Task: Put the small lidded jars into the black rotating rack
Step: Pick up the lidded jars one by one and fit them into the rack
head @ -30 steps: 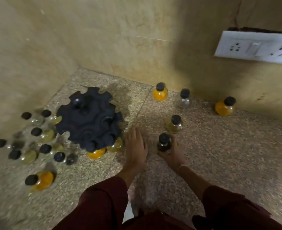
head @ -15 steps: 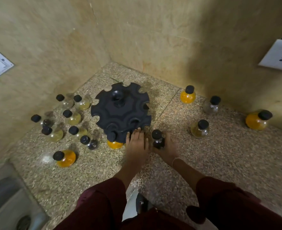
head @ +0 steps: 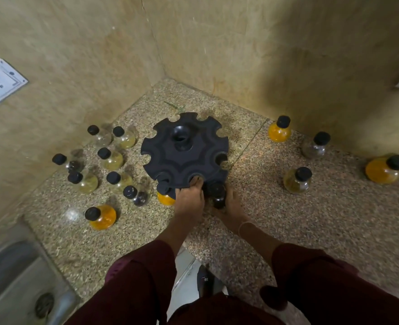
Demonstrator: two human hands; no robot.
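The black rotating rack (head: 184,148) stands in the corner of a speckled stone counter, its rim cut with round slots. An orange jar (head: 164,194) with a black lid hangs in a slot at the near left rim. My left hand (head: 189,200) rests on the rack's near edge, fingertips in an empty slot. My right hand (head: 231,208) grips a dark jar (head: 217,194) with a black lid, held against the rack's near right rim. Several lidded jars (head: 110,158) stand to the left of the rack, and several more jars (head: 297,179) to the right.
Two tiled walls meet behind the rack. A socket plate (head: 0,80) sits on the left wall. A steel sink (head: 18,285) lies at the lower left. An orange jar (head: 101,216) stands alone near the sink, and another orange jar (head: 385,168) by the right wall.
My right hand has carried the dark jar left and forward up to the rack's rim. My left hand has slid forward onto the rack's edge. The view has swung left.
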